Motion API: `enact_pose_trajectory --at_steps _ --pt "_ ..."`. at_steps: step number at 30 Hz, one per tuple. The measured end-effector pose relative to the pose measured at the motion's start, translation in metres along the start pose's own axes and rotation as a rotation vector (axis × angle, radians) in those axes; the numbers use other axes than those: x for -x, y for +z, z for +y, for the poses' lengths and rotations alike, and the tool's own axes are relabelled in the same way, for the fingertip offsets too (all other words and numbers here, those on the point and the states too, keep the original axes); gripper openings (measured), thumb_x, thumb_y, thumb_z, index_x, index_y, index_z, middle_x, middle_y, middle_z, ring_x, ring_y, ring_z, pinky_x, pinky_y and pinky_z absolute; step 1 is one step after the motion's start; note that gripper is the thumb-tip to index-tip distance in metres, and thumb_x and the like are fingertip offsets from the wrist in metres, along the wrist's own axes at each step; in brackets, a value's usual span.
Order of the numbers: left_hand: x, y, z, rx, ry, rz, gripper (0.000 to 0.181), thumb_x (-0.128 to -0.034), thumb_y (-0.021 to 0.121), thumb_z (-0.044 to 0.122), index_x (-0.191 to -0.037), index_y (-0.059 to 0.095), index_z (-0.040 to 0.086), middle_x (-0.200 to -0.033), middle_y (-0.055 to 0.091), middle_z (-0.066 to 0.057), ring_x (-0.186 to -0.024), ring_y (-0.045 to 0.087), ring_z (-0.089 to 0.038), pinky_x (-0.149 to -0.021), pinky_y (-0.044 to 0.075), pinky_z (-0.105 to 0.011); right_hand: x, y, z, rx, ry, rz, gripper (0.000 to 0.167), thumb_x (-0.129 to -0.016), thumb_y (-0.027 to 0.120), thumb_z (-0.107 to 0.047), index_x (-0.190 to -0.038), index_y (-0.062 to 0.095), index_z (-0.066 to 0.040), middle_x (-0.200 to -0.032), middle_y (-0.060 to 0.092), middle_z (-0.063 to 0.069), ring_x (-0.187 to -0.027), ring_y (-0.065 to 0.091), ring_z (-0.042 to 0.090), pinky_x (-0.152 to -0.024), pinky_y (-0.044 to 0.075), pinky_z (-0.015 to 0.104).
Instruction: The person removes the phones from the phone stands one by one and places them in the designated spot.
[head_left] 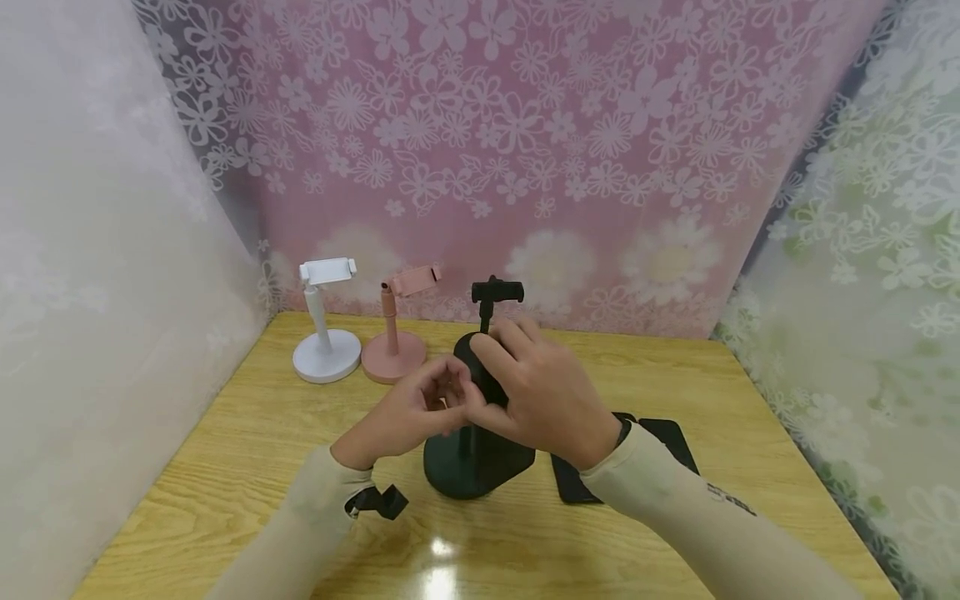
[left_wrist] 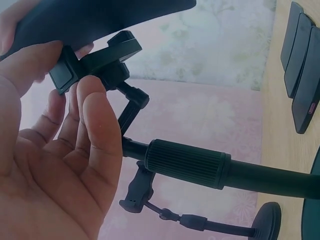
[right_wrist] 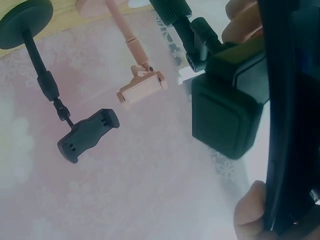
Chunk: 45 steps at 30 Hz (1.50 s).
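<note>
A dark phone stand stands in front of me; its round base (head_left: 450,467) is on the table and its ribbed pole (left_wrist: 187,162) shows in the left wrist view. My left hand (head_left: 416,408) pinches the end of the stand's clamp (left_wrist: 65,72) between thumb and curled fingers. With my right hand (head_left: 547,387) I grip a dark phone (left_wrist: 100,22) by its edges, right against the clamp. In the right wrist view the phone (right_wrist: 285,120) covers part of the clamp (right_wrist: 227,115). Whether the phone sits inside the clamp, I cannot tell.
Behind stand a white phone stand (head_left: 327,358), a pink one (head_left: 393,358) and a smaller black one (head_left: 497,292). Several dark phones (left_wrist: 305,80) lie to the right, partly under my right forearm. A floral curtain (head_left: 525,167) hangs behind the wooden table (head_left: 247,467).
</note>
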<state>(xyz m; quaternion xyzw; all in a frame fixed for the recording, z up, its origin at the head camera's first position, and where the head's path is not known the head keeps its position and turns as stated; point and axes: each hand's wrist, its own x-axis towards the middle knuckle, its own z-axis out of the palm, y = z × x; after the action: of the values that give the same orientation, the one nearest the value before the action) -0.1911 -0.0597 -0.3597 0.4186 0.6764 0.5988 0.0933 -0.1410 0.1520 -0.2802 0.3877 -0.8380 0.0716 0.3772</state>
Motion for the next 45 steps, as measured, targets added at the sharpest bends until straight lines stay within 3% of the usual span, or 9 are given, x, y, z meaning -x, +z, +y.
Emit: enact_pose_trajectory --at_steps 6,11,17,30,36,45 --pt "0.0 0.001 0.001 0.006 -0.023 0.011 0.024 -0.1024 0.067 0.015 -0.115 0.052 0.002 -0.085 0.058 -0.012 -0.065 0.057 -0.022 -0.058 0.052 -0.035 0.013 -0.007 0.004 0.001 0.009 0.043 0.028 -0.093 0.057 -0.028 -0.111 0.058 -0.006 -0.095 0.057 0.009 -0.077 0.048 0.024 -0.054 0.043 0.032" --pt "0.001 0.003 0.002 0.022 -0.047 0.015 0.023 -0.1024 0.068 0.016 -0.116 0.052 0.005 -0.087 0.06 -0.013 -0.068 0.058 -0.026 -0.06 0.053 -0.032 0.029 -0.009 0.013 0.008 0.03 0.076 0.032 -0.096 0.052 -0.031 -0.111 0.06 -0.003 -0.098 0.06 0.012 -0.079 0.053 0.025 -0.051 0.048 0.034" --pt "0.002 0.004 0.003 0.022 -0.065 0.021 0.022 -0.1024 0.067 0.015 -0.116 0.052 0.006 -0.092 0.061 -0.013 -0.07 0.058 -0.026 -0.063 0.053 -0.036 0.052 -0.013 0.027 0.054 0.081 0.071 0.039 -0.101 0.045 -0.037 -0.111 0.061 -0.002 -0.095 0.06 0.012 -0.073 0.053 0.024 -0.047 0.046 0.034" --pt "0.004 0.005 0.003 0.048 -0.08 0.029 0.022 -0.1029 0.067 0.015 -0.117 0.052 0.006 -0.091 0.06 -0.014 -0.07 0.057 -0.024 -0.063 0.053 -0.033 0.12 -0.021 0.079 0.178 0.201 0.076 0.047 -0.102 0.041 -0.042 -0.109 0.064 0.0 -0.094 0.061 0.016 -0.076 0.058 0.033 -0.041 0.045 0.042" --pt "0.003 0.005 0.002 0.059 -0.088 0.031 0.023 -0.1031 0.066 0.016 -0.117 0.052 0.006 -0.09 0.061 -0.015 -0.07 0.057 -0.024 -0.062 0.053 -0.034 0.152 -0.026 0.104 0.23 0.247 0.073 0.047 -0.1 0.041 -0.041 -0.108 0.064 0.0 -0.09 0.061 0.016 -0.075 0.057 0.035 -0.039 0.039 0.04" --pt "0.004 0.006 0.001 0.064 -0.078 0.037 0.023 -0.1028 0.067 0.015 -0.117 0.051 0.005 -0.088 0.06 -0.015 -0.069 0.056 -0.026 -0.061 0.053 -0.035 0.205 -0.027 0.138 0.251 0.336 -0.024 0.046 -0.096 0.046 -0.039 -0.11 0.063 0.001 -0.091 0.06 0.017 -0.083 0.058 0.04 -0.046 0.044 0.042"
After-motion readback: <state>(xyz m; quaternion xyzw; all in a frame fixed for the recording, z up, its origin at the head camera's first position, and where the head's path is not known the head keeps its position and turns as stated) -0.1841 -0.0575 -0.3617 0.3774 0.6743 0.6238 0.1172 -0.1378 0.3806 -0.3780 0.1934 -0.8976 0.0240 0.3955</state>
